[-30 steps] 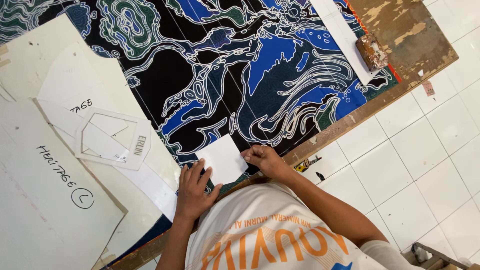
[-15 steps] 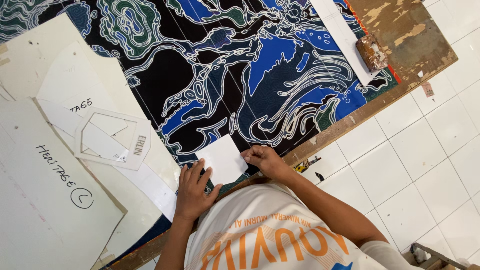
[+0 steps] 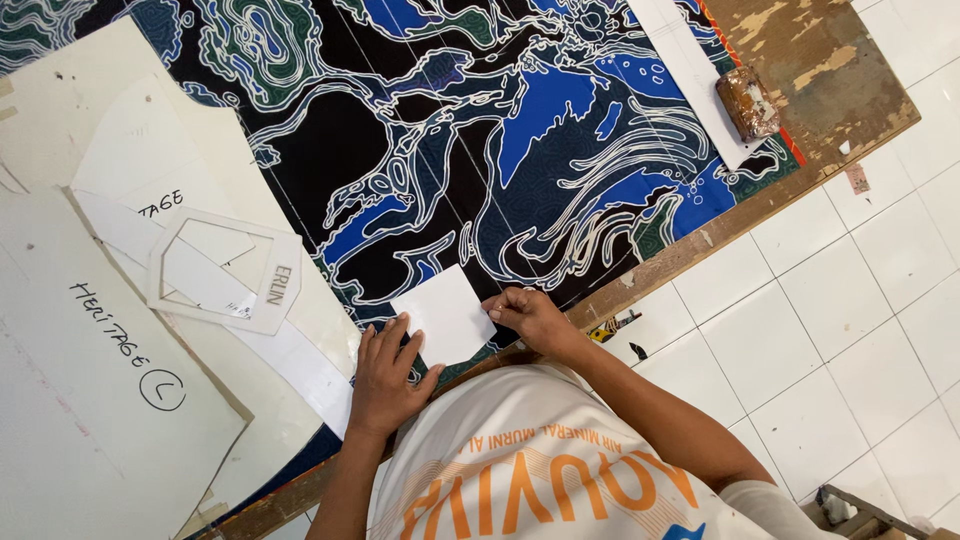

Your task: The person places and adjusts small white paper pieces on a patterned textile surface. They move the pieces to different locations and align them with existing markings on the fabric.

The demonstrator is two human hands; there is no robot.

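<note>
White paper template point(image 3: 446, 316) could skid on the batik fabric point(image 3: 480, 150): left hand point(image 3: 385, 375) lies flat, fingers spread, on it; right hand point(image 3: 530, 315) pinches its edge.

A tailoring workshop: patterned fabric point(image 3: 480, 150) spread over a worn wooden table point(image 3: 830, 70), big paper patterns point(image 3: 110, 400) beside it, white tiled floor point(image 3: 850, 330) below.

From my remote feed: a worn wooden worktable point(image 3: 850, 75) — its surface scuffed and flaking pale — runs diagonally across the view, its edge dropping to a floor of white square tiles point(image 3: 840, 330) with thin grey grout lines. Light falls evenly, without hard shadows. At the lower right corner, part of a wooden frame point(image 3: 865, 510) stands on the tiles.
</note>
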